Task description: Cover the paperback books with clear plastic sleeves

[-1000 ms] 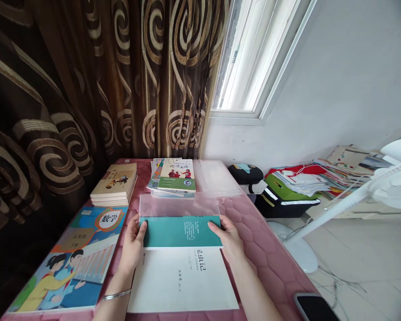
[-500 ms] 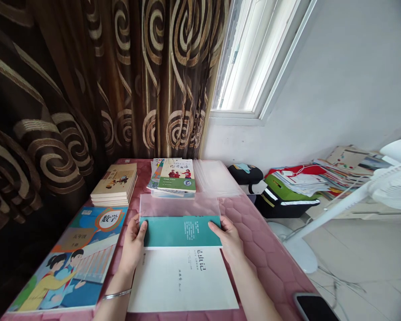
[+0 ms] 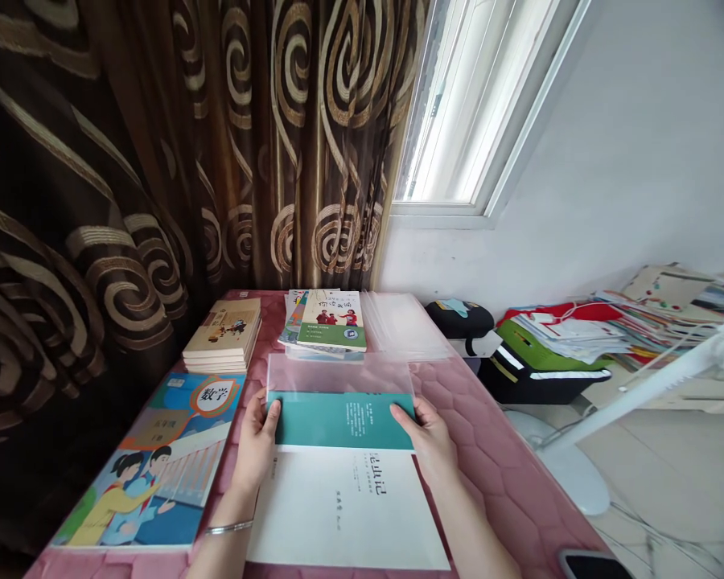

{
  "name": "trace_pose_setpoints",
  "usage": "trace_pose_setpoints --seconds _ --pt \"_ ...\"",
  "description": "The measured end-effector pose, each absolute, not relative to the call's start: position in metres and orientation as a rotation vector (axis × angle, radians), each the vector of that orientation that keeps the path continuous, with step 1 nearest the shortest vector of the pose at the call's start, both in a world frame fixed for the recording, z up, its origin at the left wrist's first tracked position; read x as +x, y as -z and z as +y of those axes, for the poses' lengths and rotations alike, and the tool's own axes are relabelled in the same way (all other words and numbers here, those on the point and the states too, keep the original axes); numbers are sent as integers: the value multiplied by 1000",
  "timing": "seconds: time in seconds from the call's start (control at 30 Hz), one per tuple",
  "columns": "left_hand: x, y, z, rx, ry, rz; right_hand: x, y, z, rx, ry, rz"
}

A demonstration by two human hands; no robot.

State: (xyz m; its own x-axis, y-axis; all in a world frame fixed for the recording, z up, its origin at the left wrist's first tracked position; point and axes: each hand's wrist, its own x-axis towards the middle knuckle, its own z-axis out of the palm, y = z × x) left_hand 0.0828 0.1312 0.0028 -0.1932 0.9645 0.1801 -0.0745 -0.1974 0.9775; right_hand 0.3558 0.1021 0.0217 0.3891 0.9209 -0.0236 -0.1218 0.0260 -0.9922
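An open book point(image 3: 343, 523) lies before me on the pink quilted cloth, its white title page facing up. Across its far part runs the green cover flap point(image 3: 331, 418), with small white print. A clear plastic book cover point(image 3: 338, 371) reaches past the flap's far edge. My left hand point(image 3: 261, 426) grips the flap's left edge, thumb on top. At the right edge my right hand point(image 3: 425, 430) holds it the same way, thumb pressed on the green. The fingers beneath are partly hidden.
Left of the book lies a maths textbook point(image 3: 157, 474), with a stack of tan books point(image 3: 223, 334) behind it. More books point(image 3: 331, 322) and clear plastic covers point(image 3: 404, 326) sit at the back. A phone point(image 3: 594, 564) rests near the right edge, beside a white fan point(image 3: 627, 394).
The whole view has shifted, so things appear farther right. Both hands keep the same hold on the green flap, and the book looks unchanged.
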Motion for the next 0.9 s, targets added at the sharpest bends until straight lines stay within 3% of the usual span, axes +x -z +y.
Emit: trace_pose_setpoints --seconds 0.9 --pt "84 -6 126 1096 -1568 1203 354 -20 95 -1300 -1009 -799"
